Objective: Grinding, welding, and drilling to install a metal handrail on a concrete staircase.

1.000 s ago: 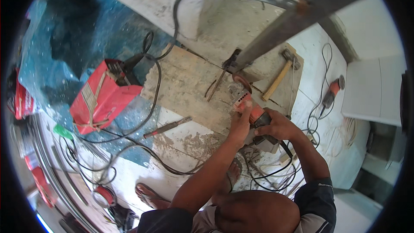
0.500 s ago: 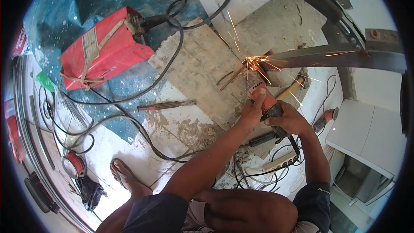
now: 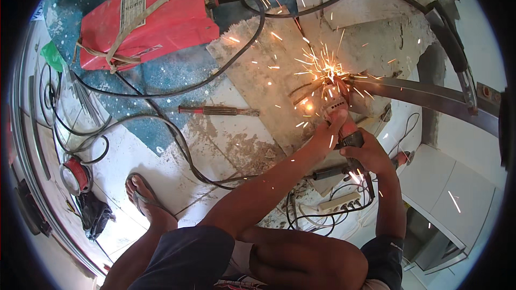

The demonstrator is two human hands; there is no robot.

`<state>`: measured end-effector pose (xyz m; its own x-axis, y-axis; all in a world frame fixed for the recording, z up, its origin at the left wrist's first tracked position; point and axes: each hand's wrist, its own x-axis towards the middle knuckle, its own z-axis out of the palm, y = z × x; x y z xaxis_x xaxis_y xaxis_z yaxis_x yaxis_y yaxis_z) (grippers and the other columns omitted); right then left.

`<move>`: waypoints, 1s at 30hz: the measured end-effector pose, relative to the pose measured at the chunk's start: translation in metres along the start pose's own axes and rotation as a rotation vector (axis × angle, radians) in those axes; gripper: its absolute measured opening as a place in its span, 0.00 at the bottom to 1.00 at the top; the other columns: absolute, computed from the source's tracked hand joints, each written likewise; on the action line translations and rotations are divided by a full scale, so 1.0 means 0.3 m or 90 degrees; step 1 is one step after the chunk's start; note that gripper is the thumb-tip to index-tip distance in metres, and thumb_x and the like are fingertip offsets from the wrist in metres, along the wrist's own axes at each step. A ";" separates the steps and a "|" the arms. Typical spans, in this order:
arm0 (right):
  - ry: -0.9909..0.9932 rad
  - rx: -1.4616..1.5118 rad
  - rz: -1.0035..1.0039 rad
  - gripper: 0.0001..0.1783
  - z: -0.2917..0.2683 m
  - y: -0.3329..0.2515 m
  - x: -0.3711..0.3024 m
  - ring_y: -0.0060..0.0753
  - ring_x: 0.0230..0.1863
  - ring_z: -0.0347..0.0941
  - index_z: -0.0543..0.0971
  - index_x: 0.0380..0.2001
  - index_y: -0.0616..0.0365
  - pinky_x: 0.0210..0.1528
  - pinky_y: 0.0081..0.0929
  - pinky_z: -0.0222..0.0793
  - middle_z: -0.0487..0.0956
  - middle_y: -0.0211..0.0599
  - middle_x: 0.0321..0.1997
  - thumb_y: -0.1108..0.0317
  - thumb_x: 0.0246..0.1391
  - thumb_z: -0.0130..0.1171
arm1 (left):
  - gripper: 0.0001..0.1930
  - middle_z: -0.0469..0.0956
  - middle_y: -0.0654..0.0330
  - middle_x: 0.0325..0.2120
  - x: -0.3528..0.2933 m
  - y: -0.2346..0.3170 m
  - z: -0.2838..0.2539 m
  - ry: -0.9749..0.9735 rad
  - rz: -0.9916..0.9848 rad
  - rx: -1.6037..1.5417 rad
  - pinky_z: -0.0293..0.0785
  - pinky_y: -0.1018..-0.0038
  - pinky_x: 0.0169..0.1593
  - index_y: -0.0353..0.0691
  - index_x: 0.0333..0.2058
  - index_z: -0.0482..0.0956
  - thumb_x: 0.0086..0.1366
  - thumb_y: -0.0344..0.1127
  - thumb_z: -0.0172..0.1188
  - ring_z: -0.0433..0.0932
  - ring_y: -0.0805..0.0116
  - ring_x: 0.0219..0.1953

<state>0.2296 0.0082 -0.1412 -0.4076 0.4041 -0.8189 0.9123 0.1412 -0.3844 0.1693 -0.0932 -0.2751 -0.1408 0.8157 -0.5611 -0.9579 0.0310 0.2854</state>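
Both my hands hold a red and black angle grinder (image 3: 348,124) at the middle right. My left hand (image 3: 329,133) is closed round the front of its body, near the gear head. Farther back, my right hand (image 3: 370,156) wraps round the dark rear part. The grinder's disc (image 3: 341,89) is at the near end of a long grey metal bar (image 3: 411,91), and bright sparks (image 3: 329,70) fly from there. The sparks and glare partly hide the contact point. A dark clamp-like electrode holder (image 3: 449,40) lies across the bar's far end.
A red welding machine (image 3: 161,21) stands on a blue sheet (image 3: 166,142) at upper left, its black cables looping over the floor. A slim rod-like tool (image 3: 223,110) lies nearby. Below the grinder sits a power strip (image 3: 339,202). White cabinets (image 3: 446,180) stand at right, metal lengths (image 3: 24,145) at left.
The sparks have spread wider and now fly up and left as well. The grinder's disc shows more clearly. The whole view has shifted; both hands keep their grip.
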 end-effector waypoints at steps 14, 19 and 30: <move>-0.018 -0.055 0.047 0.29 0.000 -0.055 0.000 0.28 0.38 0.77 0.77 0.49 0.62 0.41 0.31 0.74 0.82 0.38 0.40 0.63 0.44 0.72 | 0.22 0.77 0.66 0.29 0.057 -0.030 0.001 -0.039 0.150 -0.072 0.71 0.76 0.35 0.42 0.37 0.78 0.75 0.56 0.48 0.72 0.77 0.29; -0.072 -0.013 -0.047 0.31 -0.010 -0.053 0.012 0.26 0.36 0.77 0.71 0.54 0.63 0.39 0.26 0.74 0.80 0.34 0.40 0.69 0.46 0.70 | 0.25 0.76 0.65 0.25 0.010 0.000 -0.010 -0.134 0.081 -0.142 0.73 0.75 0.32 0.38 0.35 0.79 0.74 0.57 0.50 0.74 0.76 0.26; -0.081 0.081 0.024 0.30 -0.001 0.001 0.044 0.27 0.38 0.78 0.74 0.52 0.63 0.41 0.28 0.75 0.82 0.36 0.42 0.68 0.46 0.73 | 0.25 0.80 0.63 0.29 0.056 -0.054 -0.079 -0.001 0.207 0.282 0.73 0.72 0.33 0.39 0.39 0.81 0.70 0.59 0.54 0.77 0.73 0.30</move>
<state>0.2245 0.0138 -0.1520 -0.3828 0.2886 -0.8776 0.9178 0.0102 -0.3969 0.1767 -0.0938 -0.3075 -0.4117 0.8247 -0.3878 -0.6676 0.0167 0.7444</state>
